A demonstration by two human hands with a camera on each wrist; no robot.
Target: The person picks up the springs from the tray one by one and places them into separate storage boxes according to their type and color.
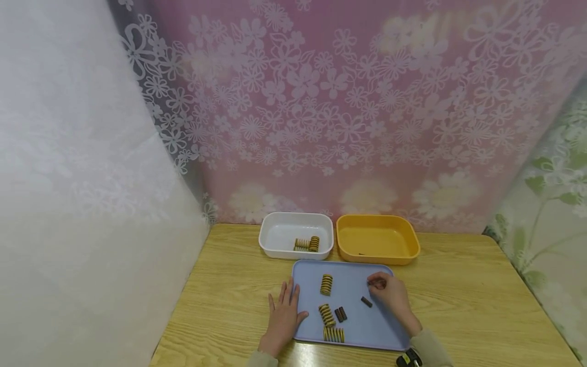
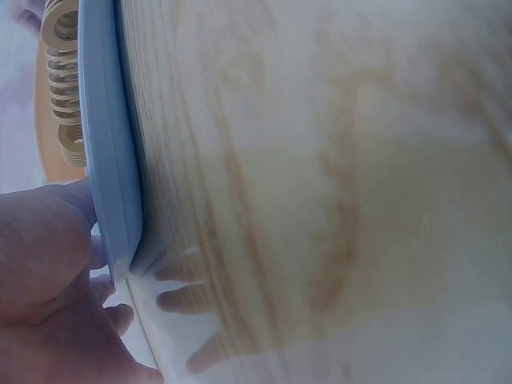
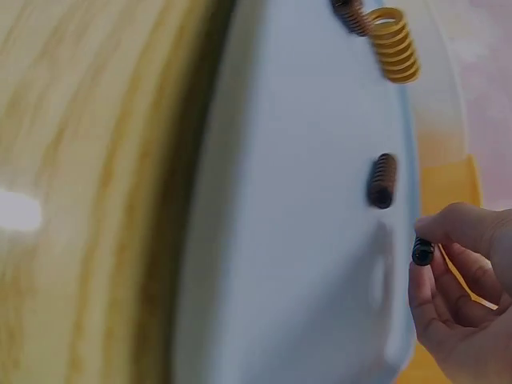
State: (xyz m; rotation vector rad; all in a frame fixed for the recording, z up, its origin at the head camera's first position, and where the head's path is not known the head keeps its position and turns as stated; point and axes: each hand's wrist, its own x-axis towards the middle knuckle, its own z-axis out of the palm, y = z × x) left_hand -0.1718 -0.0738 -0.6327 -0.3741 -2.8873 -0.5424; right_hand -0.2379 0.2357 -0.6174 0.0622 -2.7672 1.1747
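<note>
My right hand (image 1: 390,295) pinches a small dark spring (image 3: 423,251) between thumb and fingers, above the right part of the blue tray (image 1: 353,285). Close to it on the tray lies another dark spring (image 1: 366,302). My left hand (image 1: 282,317) rests at the tray's left edge with its fingers spread, thumb over the rim. Between the hands, several yellow springs lie on the tray, one yellow spring (image 1: 326,284) toward the back and another yellow spring (image 1: 333,334) by the front edge. Beside the middle yellow spring (image 1: 327,315) sits a pair of dark springs (image 1: 341,314).
Behind the tray stand a white bin (image 1: 275,248) holding yellow springs (image 1: 314,243) and, to its right, a yellow bin (image 1: 380,259) with a small dark thing inside. All stand on a wooden table (image 1: 229,285). A flowered curtain (image 1: 321,127) hangs behind.
</note>
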